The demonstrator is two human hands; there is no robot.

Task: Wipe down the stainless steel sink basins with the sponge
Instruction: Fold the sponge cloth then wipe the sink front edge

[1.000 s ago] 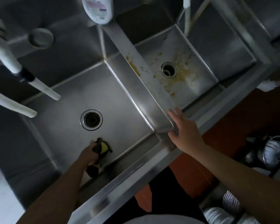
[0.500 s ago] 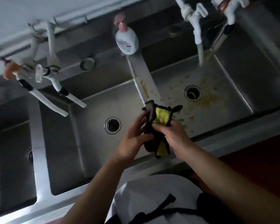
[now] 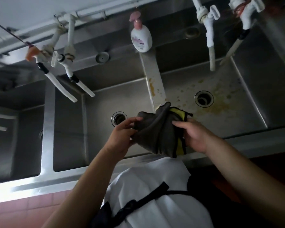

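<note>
A long stainless steel sink unit [image 3: 46, 129] spans the view. Its middle basin [image 3: 102, 102] looks fairly clean; the right basin [image 3: 220, 96] is spotted with yellow-brown stains round its drain. Above the divider between them, both hands hold up a crumpled dark grey cloth-like sponge with a yellow side [image 3: 158, 130]. The left hand [image 3: 122, 137] pinches its left edge; the right hand [image 3: 194, 135] grips its right side. White plastic taps [image 3: 69, 69] and a white soap bottle with a pink pump [image 3: 141, 37] hang behind.
</note>
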